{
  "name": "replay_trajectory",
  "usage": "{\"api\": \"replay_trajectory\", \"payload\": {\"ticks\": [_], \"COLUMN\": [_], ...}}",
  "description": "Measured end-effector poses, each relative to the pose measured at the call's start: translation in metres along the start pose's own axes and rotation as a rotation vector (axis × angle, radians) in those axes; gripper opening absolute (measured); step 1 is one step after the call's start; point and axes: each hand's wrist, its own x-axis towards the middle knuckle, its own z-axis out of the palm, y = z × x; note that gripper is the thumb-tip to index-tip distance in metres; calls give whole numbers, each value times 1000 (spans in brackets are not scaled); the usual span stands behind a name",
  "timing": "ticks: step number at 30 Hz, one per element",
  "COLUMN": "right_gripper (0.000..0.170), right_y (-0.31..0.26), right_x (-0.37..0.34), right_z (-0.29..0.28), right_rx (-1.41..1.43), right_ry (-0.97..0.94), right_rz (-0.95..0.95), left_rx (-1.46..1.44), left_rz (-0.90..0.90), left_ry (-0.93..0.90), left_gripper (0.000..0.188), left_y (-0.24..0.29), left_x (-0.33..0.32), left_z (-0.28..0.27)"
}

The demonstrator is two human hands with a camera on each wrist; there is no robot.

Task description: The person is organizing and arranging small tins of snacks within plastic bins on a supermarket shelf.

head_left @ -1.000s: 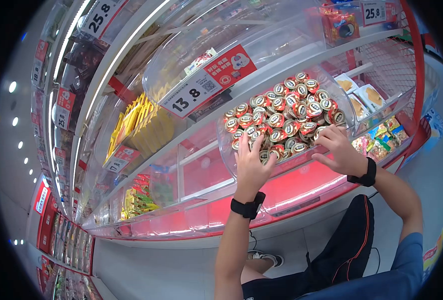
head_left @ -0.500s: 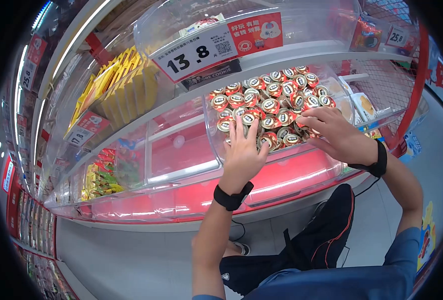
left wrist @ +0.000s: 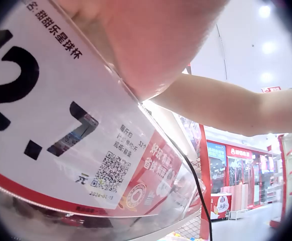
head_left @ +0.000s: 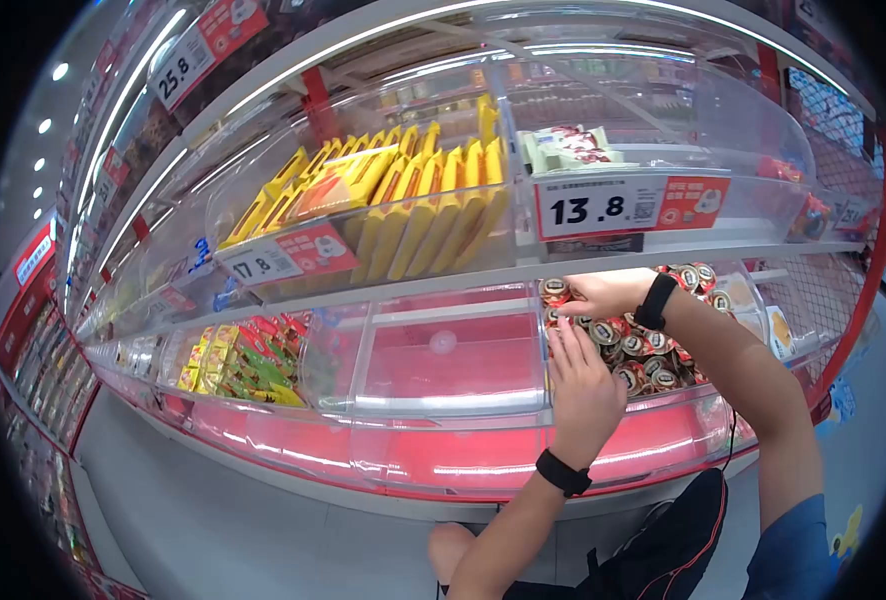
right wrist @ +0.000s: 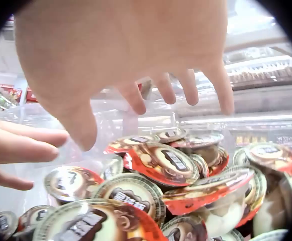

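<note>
Small round cups with red, brown and cream lids fill a clear bin in the head view. Over its left end, my right hand reaches across with its palm down; the right wrist view shows that hand above the cups, fingers apart and holding nothing. My left hand lies at the bin's front left, fingers extended close to the right hand. Its fingers also show at the left of the right wrist view. Contact with the cups is unclear.
Above stands a bin of yellow packets, beside white packets behind a 13.8 label. Colourful packets lie lower left. A red-edged mesh panel closes the right side. A 12.7 label fronts the left wrist view.
The head view has turned, showing more shelf to the left. My right hand has moved from the cups' right side to their left end, near my left hand, whose fingers are now closer together.
</note>
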Motion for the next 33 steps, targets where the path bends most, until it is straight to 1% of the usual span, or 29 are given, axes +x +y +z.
{"api": "replay_trajectory", "payload": {"ticks": [1, 3, 5, 7, 8, 9, 10, 11, 13, 14, 15, 17, 18, 20, 21, 23, 25, 27, 29, 30, 31, 33], "right_gripper": [65, 70, 76, 77, 77, 77, 73, 67, 65, 67, 65, 54, 45, 30, 24, 18, 17, 15, 14, 14, 14, 32], "right_y": [2, 7, 29, 27, 39, 32, 28, 23, 23, 20, 16, 25, 31, 35, 38, 62, 55, 57, 54, 51, 49, 52], "right_x": [10, 14, 21, 20, 21, 21, 16, 13, 7, -1, -6, -12, -17, -33, -43, -57, -76, -86, -92, -93, -96, -98], "right_z": [1, 10, 27, 25, 30, 32, 27, 24, 23, 22, 24, 30, 29, 23, 19, 26, 23, 29, 28, 28, 25, 24], "right_rx": [1, -153, -104, -57, -85, -104, -7, 14, -91, -106, -179, -116, -125, -137, -148, -196, -169, -132, -103, -113, -82, -78], "right_ry": [-69, 66, 129, 24, 114, 203, 84, 67, 176, 216, 260, 325, 351, 375, 369, 419, 422, 475, 510, 516, 470, 380], "right_rz": [75, -7, -22, 101, 8, -83, 68, 93, -22, -39, -45, -109, -82, -18, 19, -28, 31, 13, -7, 1, 43, 103], "left_rx": [-4, -32, -35, -70, -66, -60, -63, -128, -248, -322, -315, -311, -185, 14, 121, 278, 482, 605, 676, 702, 734, 799], "left_rz": [-8, -17, 1, 9, 21, 33, 40, 105, 236, 347, 464, 689, 780, 875, 863, 842, 777, 708, 715, 711, 683, 618], "left_ry": [4, 42, 67, 87, 102, 110, 139, 156, 202, 263, 214, 102, 123, 136, 135, 110, 70, 75, 107, 126, 147, 178], "left_gripper": [77, 76, 76, 75, 75, 75, 70, 67, 60, 43, 39, 30, 21, 18, 17, 16, 14, 12, 11, 11, 10, 9], "left_y": [2, 2, 1, 1, 1, 1, 2, 1, -10, -15, -23, -44, -49, -64, -73, -91, -109, -128, -147, -155, -161, -175], "left_x": [-5, -6, -4, -4, -2, -3, -2, -4, -4, -7, -11, -19, -21, -31, -35, -43, -45, -42, -37, -38, -40, -46], "left_z": [-1, -2, -2, -5, -3, -3, -6, -7, -3, -2, -6, -28, -46, -90, -113, -157, -193, -221, -246, -255, -265, -284]}}
